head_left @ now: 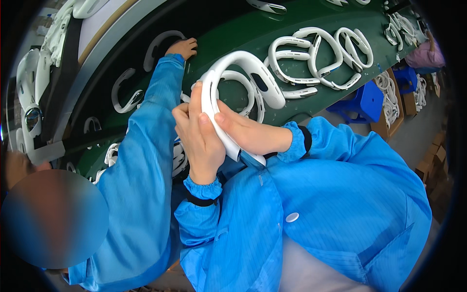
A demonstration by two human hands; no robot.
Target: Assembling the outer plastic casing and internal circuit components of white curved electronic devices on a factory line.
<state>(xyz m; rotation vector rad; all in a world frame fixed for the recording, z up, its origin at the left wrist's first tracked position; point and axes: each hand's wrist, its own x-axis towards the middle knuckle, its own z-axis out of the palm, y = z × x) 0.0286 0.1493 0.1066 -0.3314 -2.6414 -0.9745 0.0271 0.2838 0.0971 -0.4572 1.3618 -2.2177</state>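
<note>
Both my hands are closed round a white U-shaped neck fan (238, 58), held up in front of my chest. One thick end with a dark oval patch points away to the right; the other end comes down near my smock. My left hand (199, 141) grips the band from the left side, its fingers along the outer edge. On the lower inner part, my right hand (250, 134) presses with its thumb against the band; its other fingers are partly hidden. Just behind lies another white neck fan (248, 90) on the green table (301, 109).
Several more white neck fans (316, 56) lie farther right on the table. Close on my left, a co-worker's blue sleeve (155, 112) reaches across, the hand (182, 48) near a shaded fan. Blue stools (362, 102) and a cardboard box (396, 121) stand at the right.
</note>
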